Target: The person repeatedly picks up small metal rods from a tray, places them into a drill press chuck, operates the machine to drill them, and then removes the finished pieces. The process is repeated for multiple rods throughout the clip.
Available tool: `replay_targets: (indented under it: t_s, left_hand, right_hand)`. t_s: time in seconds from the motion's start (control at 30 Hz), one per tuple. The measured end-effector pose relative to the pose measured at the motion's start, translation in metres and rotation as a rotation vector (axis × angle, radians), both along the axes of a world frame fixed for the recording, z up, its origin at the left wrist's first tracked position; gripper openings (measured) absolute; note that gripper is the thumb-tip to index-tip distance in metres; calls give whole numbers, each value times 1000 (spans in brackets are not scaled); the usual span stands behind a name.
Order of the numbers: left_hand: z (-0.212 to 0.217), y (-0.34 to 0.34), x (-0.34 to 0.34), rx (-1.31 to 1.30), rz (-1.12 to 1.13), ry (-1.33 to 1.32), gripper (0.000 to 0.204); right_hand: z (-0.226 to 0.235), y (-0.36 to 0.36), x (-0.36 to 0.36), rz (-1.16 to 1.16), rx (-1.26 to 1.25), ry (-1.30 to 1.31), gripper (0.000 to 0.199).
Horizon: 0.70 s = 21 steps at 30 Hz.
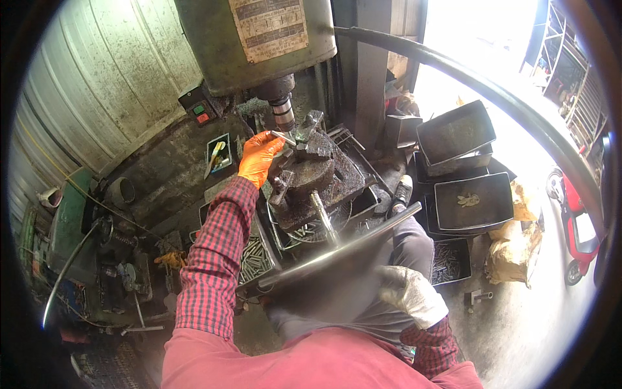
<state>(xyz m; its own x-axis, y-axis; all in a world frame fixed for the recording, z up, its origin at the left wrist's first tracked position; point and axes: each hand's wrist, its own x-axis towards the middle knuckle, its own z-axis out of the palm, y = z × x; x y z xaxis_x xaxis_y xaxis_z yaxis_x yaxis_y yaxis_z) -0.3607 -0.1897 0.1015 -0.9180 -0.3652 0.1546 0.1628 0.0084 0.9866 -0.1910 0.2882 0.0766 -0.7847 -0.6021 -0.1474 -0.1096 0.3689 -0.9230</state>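
Observation:
My left hand (259, 157), in an orange glove, is closed on a short metal pin (283, 137). The pin lies just below the drill chuck (282, 111), beside the greasy vise (315, 142) on the drill press table. Low on the right, over my leg, my right hand (413, 297) wears a whitish glove. Its fingers are smeared by motion, so I cannot make out their shape or anything in them. Near it a grey metal sheet (337, 285) with a rounded upper edge spans my lap.
Many small metal pins (254, 260) fill a tray left of the press; another bin of pins (446, 262) stands on the right. Stacked black bins (457, 136) stand at right. A long curved bar (479, 74) crosses the upper right. A switch box (197, 107) hangs at back left.

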Motion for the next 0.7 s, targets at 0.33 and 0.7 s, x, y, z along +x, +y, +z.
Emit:
replay_targets:
  t_s: [0.33,0.7]
  left_hand:
    - [2,4,-5,-678,1,-20,32]
    - [21,20,2,-666,17,-253,35]
  right_hand:
    - [34,-45,-14,-103,-231,102,54]
    - [-79,-166,-17,-246,-65,-253,70]
